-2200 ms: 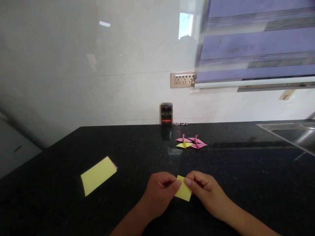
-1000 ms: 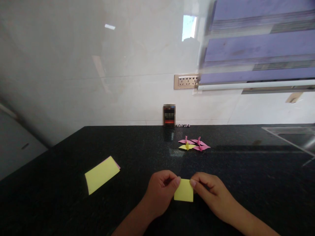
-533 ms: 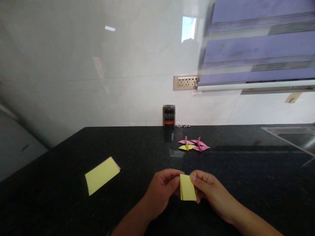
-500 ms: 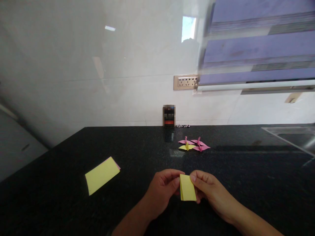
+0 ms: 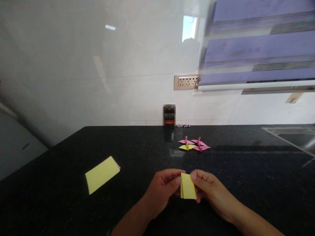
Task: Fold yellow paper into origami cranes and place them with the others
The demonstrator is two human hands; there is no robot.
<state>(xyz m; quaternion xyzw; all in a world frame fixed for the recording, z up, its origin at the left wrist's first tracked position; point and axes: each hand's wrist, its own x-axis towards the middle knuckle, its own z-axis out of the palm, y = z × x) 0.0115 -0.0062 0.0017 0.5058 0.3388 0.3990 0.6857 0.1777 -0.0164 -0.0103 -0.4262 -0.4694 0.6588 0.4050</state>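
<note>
A folded piece of yellow paper (image 5: 188, 186) is held between my two hands, above the near part of the dark counter. My right hand (image 5: 209, 188) pinches its upper right side, thumb on the front and fingers behind. My left hand (image 5: 163, 188) is closed at the paper's left edge, its thumb and fingertips against the fold; part of those fingers is hidden behind the sheet. Along the left edge the paper's layers stand slightly apart. Farther back sit several folded paper cranes, pink ones (image 5: 201, 148) and a yellow one (image 5: 187, 147).
To the left lies a stack of paper (image 5: 102, 175), yellow on top with pink showing beneath. A dark, blurred-out upright object (image 5: 169, 116) stands against the wall beside a small beaded strand (image 5: 183, 126). A metal sink (image 5: 295, 134) is set into the black counter (image 5: 137, 144) at right.
The folded yellow paper has shifted up very slightly between my hands. Both hands keep nearly the same hold, and everything else stays in place.
</note>
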